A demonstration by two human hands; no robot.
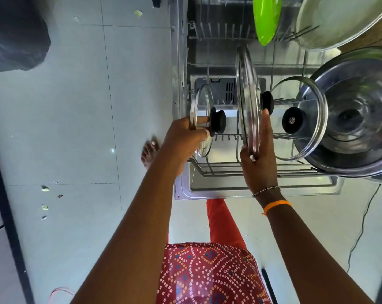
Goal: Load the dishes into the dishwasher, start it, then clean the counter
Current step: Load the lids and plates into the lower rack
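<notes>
The dishwasher's lower rack (220, 170) is pulled out over the open door (207, 194). My left hand (185, 139) pinches the rim of a small glass lid (202, 102) with a black knob, held upright at the rack's left end. My right hand (259, 159) grips the bottom edge of a larger glass lid (247, 84), also on edge, with its fingers straight along the glass near the knob. A third glass lid (306, 119) leans in the rack against a steel pot (359, 119).
A green plate (265, 18) and a pale round dish (339, 20) stand further back in the rack. Food scraps (44, 188) lie on the grey tiled floor at left. A black cable (365, 220) trails on the floor at right. My bare foot (149, 152) is beside the door.
</notes>
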